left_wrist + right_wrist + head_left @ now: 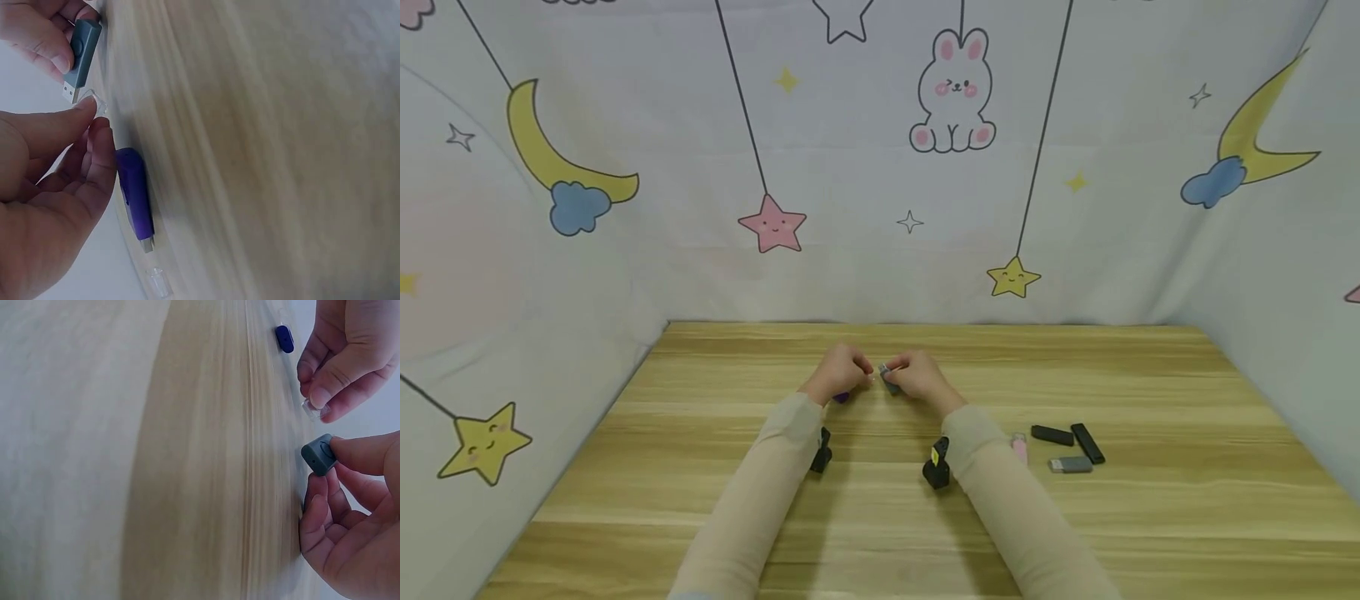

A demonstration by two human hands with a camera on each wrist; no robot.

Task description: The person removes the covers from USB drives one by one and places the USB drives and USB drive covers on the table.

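My right hand (919, 377) pinches a grey-green USB stick (84, 53) between thumb and fingers, its metal plug bare. Between the thumb and fingertips of my left hand (59, 169) is a small clear plastic cap (314, 410). In the left wrist view the cap is right beside the plug's end. Under the left hand a purple USB stick (135, 194) lies on the table, its plug exposed. Past that plug lies another clear cap (159, 282). From the head view, the left hand (841, 373) mostly covers the purple stick.
On the wooden table (1180, 392), right of the right forearm, lie a pink USB stick (1019, 448), a grey USB stick (1070, 465) and two black sticks (1052, 435). Printed cloth (865, 283) stands along the table's back and sides. Each wrist carries a black camera (936, 468).
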